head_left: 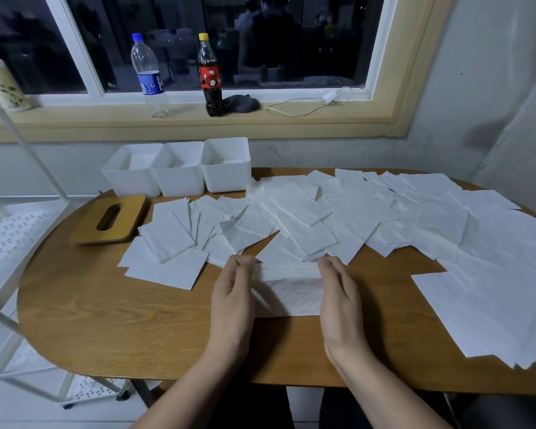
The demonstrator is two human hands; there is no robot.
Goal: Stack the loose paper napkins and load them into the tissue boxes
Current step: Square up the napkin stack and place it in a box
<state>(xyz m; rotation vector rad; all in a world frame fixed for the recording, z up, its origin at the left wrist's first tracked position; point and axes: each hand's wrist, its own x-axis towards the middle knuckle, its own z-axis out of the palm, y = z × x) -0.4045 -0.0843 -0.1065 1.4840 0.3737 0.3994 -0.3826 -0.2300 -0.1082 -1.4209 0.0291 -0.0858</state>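
Napkin [288, 292], thin crinkled rectangle, pinched by fingers [241, 264] of left hand [232, 298], right hand [338, 305].

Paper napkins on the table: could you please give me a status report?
Left hand and right hand pinch far corners of one white paper napkin. Loose white napkins scattered behind. Three white plastic tissue boxes open at rear; slotted wooden lid off.

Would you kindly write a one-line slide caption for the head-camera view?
The left hand and right hand pinch a napkin on a table strewn with loose napkins, three white boxes behind.
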